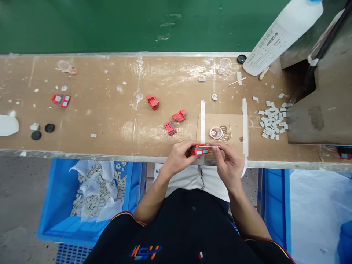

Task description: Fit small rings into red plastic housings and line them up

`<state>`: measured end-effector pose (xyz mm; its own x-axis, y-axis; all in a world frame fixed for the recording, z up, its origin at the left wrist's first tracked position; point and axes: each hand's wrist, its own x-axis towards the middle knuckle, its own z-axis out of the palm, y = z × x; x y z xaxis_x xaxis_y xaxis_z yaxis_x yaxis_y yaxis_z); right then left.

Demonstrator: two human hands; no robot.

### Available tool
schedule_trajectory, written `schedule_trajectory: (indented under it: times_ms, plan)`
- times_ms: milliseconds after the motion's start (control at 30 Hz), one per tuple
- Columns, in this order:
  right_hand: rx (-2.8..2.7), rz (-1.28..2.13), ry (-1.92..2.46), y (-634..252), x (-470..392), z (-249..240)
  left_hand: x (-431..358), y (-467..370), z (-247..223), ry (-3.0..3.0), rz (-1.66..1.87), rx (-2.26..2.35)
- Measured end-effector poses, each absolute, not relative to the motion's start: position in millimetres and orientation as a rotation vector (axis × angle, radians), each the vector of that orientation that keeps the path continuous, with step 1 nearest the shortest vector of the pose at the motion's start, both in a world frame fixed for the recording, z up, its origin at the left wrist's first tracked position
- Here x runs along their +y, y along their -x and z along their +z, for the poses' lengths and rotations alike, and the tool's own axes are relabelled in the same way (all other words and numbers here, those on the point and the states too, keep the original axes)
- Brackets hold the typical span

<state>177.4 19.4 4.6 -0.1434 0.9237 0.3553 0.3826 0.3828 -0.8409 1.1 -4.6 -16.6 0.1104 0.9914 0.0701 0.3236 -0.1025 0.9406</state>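
Note:
My left hand (178, 157) is closed around a red toy car cab (199, 151) with pale blue windows, held at the table's front edge. Between the fingertips of my right hand (229, 161) is a thin stick (206, 146), its far end over the top of the cab. Whether the tip touches is too small to tell. Just beyond my hands, a small round dish (216, 132) sits on a taped cardboard sheet (235, 123), with a wet brown smear (226, 134) beside it. Three more red toy parts (170, 127) lie to the left of the sheet.
Several small grey-white pieces (272, 121) are heaped at the right beside a metal box (316, 117). Behind them stands a large white bottle (283, 36). Another red cab (61, 99) lies far left. Blue bins (55, 205) flank my body below the table edge.

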Motion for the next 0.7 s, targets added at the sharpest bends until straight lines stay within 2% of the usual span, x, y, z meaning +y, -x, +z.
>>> schedule_trajectory:
  times_ms: [433,700]
  plan:
    - [-1.862,0.688,1.147,-175.8,23.7,12.9,-4.6,0.4,-16.2,-1.52,0.977,1.332]
    - [-1.541,0.498,1.232,-196.0,45.2,6.6,-5.7,6.9,-17.4,-1.306,1.058,1.232]
